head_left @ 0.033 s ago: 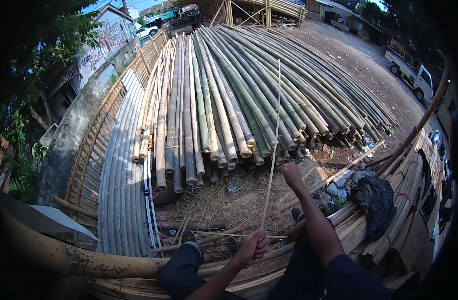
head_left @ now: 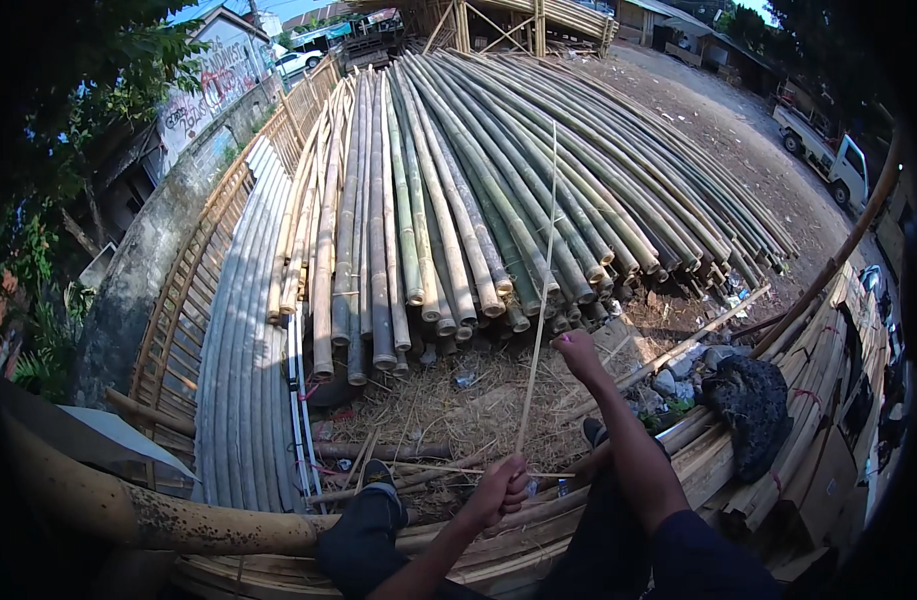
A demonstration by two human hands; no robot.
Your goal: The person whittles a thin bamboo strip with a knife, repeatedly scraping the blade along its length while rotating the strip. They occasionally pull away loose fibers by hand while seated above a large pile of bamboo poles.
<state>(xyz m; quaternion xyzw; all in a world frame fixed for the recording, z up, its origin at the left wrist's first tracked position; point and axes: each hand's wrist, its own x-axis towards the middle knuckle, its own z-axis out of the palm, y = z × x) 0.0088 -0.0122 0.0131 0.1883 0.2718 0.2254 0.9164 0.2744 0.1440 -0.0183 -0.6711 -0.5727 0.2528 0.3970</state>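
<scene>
Held a bamboo strip (head_left: pixel 532 378), seemingly already split, in the left hand (head_left: pixel 501 493); clenched the right hand (head_left: pixel 579 356) beside it — couldn't tell around what — leaving poles (head_left: pixel 479 195) beyond unsplit.

Pole stack (head_left: pixel 445 200) beyond left hand (head_left: pixel 499 492) gripping strip (head_left: pixel 536 350); straw (head_left: pixel 434 405) between; corrugated sheets (head_left: pixel 241 370) left; truck (head_left: pixel 825 150) far right.

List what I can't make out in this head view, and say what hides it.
- Head view: the lower end of the thin bamboo strip, covered by the closed left hand.
- Head view: what the right hand may hold beyond a pink speck; its own curled fingers hide it.
- Head view: the left end of the thick bamboo pole, lost in the dark fisheye rim.
- Head view: the stacked bamboo poles' far ends, too small.
</scene>
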